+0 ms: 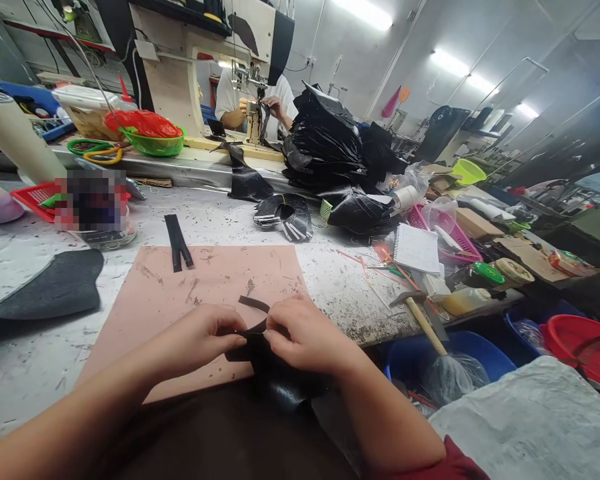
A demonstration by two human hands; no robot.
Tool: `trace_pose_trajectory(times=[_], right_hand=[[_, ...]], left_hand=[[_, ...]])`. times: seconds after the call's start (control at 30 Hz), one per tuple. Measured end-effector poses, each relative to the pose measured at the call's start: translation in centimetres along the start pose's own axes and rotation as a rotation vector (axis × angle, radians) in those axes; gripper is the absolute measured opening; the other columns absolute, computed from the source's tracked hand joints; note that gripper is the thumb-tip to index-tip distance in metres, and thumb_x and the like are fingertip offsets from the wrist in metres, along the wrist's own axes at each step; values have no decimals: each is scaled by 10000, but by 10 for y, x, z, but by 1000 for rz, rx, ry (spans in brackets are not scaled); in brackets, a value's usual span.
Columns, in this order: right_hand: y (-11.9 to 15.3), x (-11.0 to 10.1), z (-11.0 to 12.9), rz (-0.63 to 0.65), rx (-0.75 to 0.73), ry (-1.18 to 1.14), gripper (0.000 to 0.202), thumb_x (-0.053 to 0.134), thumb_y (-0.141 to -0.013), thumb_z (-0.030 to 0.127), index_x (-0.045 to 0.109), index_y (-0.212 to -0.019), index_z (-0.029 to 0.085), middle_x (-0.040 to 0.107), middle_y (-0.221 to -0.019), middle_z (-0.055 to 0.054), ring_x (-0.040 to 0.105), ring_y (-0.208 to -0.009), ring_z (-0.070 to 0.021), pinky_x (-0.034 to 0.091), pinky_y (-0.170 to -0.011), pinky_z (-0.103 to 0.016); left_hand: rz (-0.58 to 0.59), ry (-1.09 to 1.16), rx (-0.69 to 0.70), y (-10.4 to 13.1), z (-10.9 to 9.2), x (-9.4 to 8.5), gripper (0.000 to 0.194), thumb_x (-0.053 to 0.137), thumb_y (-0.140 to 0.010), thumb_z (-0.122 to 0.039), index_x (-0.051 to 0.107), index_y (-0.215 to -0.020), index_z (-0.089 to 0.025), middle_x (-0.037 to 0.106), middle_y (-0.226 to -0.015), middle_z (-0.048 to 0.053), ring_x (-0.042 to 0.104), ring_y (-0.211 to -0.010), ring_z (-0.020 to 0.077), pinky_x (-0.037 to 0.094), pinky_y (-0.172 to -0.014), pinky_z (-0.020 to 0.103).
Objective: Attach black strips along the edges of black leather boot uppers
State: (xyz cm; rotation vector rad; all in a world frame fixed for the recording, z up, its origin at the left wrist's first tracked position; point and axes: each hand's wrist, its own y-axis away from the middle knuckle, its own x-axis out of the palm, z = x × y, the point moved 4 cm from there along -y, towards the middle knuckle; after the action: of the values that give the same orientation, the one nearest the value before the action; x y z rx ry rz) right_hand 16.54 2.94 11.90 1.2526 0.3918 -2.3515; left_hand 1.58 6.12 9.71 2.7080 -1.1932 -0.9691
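a: from far away, what do i grasp in the head view?
b: i see my left hand [200,333] pinching the dark strip [253,303], and my right hand [305,333] pinching it just beside.
a: and the black glossy piece [283,387]?
b: it is directly below both hands, at the near edge of the pink sheet [220,280]. a forked black band [176,243] crosses the sheet's far edge.

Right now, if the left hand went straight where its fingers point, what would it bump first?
Beyond the dark strip in its grip, probably the right hand. The left hand points across toward it, though exact depth is hard to judge.
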Motion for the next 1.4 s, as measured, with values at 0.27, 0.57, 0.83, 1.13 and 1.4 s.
trace_pose_trajectory(times=[0.27,0.57,0.83,1.13,1.4], right_hand=[[-3,3,-4,25,14,18,149,509,-817,162,467,-674,166,548,-672,16,484,-674,-119,306,-760,-296],[-5,8,5,71,15,31,118,497,-829,158,495,-711,158,578,-716,-1,495,-698,-127,296,-766,-305],[-1,-1,-6,-11,45,-26,126,510,-786,128,558,-674,161,593,-664,21,492,-649,-108,320,-761,-284],[4,-6,-7,-52,108,-90,134,542,-818,217,573,-696,169,569,-635,18,483,-625,-109,316,-600,-225],[9,-3,-10,-69,141,-195,172,543,-824,204,535,-657,163,552,-659,22,491,-666,-107,332,-614,-219]], left_hand=[[99,0,29,0,-2,-1,238,480,-729,-284,679,-837,-208,670,-802,0,590,-752,176,427,-682,223],[170,-155,121,-3,-16,-1,154,500,-722,-245,634,-780,-195,636,-778,-15,557,-707,145,382,-628,198],[182,-176,41,-5,-15,-1,269,459,-747,-342,659,-841,-189,657,-817,22,583,-742,178,404,-632,227],[46,70,-48,-10,-3,3,268,552,-667,-420,616,-667,-159,562,-600,-3,496,-601,147,370,-551,227],[-12,284,-31,-5,1,3,323,615,-638,-466,575,-585,-150,491,-545,-10,416,-531,109,312,-466,195]])
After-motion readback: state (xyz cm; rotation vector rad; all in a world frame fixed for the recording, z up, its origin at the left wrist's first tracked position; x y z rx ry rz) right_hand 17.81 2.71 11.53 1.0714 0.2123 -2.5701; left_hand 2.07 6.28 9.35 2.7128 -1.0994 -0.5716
